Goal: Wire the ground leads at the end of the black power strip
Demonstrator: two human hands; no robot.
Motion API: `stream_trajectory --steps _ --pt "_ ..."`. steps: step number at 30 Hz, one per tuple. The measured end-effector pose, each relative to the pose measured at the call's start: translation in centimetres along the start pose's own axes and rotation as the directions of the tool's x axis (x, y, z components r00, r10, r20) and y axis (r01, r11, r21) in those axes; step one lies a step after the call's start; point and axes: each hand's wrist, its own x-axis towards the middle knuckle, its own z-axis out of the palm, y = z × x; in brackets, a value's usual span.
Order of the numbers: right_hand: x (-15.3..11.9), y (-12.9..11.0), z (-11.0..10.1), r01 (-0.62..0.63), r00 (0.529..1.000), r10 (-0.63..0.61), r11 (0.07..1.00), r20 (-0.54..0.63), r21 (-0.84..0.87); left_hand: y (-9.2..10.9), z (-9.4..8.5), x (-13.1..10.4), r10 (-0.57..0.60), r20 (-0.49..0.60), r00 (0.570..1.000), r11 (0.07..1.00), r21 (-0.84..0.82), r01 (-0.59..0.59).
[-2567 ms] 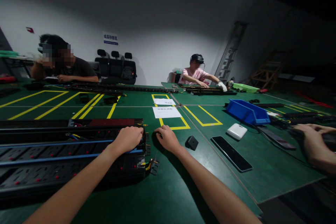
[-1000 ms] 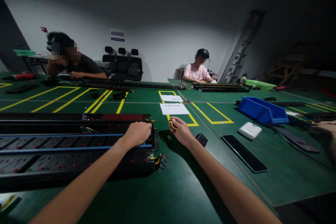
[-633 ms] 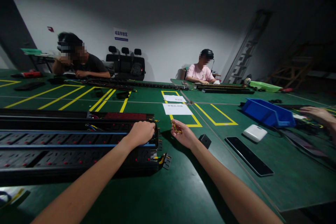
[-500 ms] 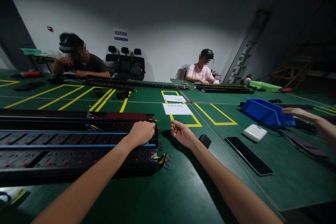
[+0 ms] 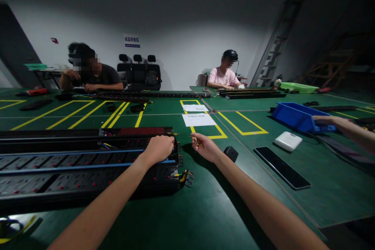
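My left hand point(image 5: 159, 148) lies over the right end of a long black power strip point(image 5: 96, 157), its fingers curled around the end. Pinched in the fingertips of my right hand point(image 5: 206, 148) is a short yellow-green wire point(image 5: 198, 142), just right of that end and apart from it. Nearer me lies a second power strip point(image 5: 99, 177) with red dots along it. Yellow-green wiring and a dark end bracket point(image 5: 189, 178) stick out from its right end. My left fingertips are partly hidden.
A black block point(image 5: 231, 153), a phone point(image 5: 281, 167) and a white box point(image 5: 288, 141) lie right of my right forearm. A co-worker's hand point(image 5: 324, 120) is at the blue bin point(image 5: 299, 116). Paper sheets point(image 5: 199, 120) lie ahead. Two people sit across the table.
The co-worker's hand at the right has lowered into the blue bin. My view has shifted slightly. Both my hands keep nearly the same place and hold.
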Motion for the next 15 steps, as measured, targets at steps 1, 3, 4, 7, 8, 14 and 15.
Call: stream_trajectory --steps 1,3,4,7,8,14,15 --pt "0.01 -0.01 0.01 0.002 1.000 -0.002 1.000 -0.001 0.000 0.00 -0.01 0.00 0.002 -0.001 1.000 1.000 0.005 -0.002" --pt "0.04 0.01 0.04 0.007 1.000 -0.007 1.000 -0.003 -0.001 0.00 -0.05 0.00 0.008 -0.004 1.000 1.000 0.011 -0.008" --pt "0.06 0.02 0.06 0.010 1.000 -0.010 1.000 -0.005 -0.002 0.00 -0.08 -0.01 0.012 -0.005 1.000 1.000 0.012 -0.012" --pt "0.14 0.12 0.11 0.019 1.000 -0.019 1.000 -0.007 -0.008 -0.03 -0.15 -0.01 0.013 -0.001 1.000 1.000 0.011 -0.013" --pt "0.17 0.15 0.12 0.022 1.000 -0.022 1.000 -0.007 -0.009 -0.03 -0.17 -0.01 0.009 0.003 1.000 1.000 0.010 -0.010" --pt "0.27 0.26 0.06 0.034 0.999 -0.034 0.999 0.000 -0.012 -0.03 -0.22 0.00 -0.005 0.024 1.000 1.000 -0.001 0.005" --pt "0.26 0.26 0.05 0.033 0.999 -0.033 0.999 0.000 -0.013 -0.03 -0.23 -0.01 -0.004 0.022 1.000 1.000 -0.002 0.004"
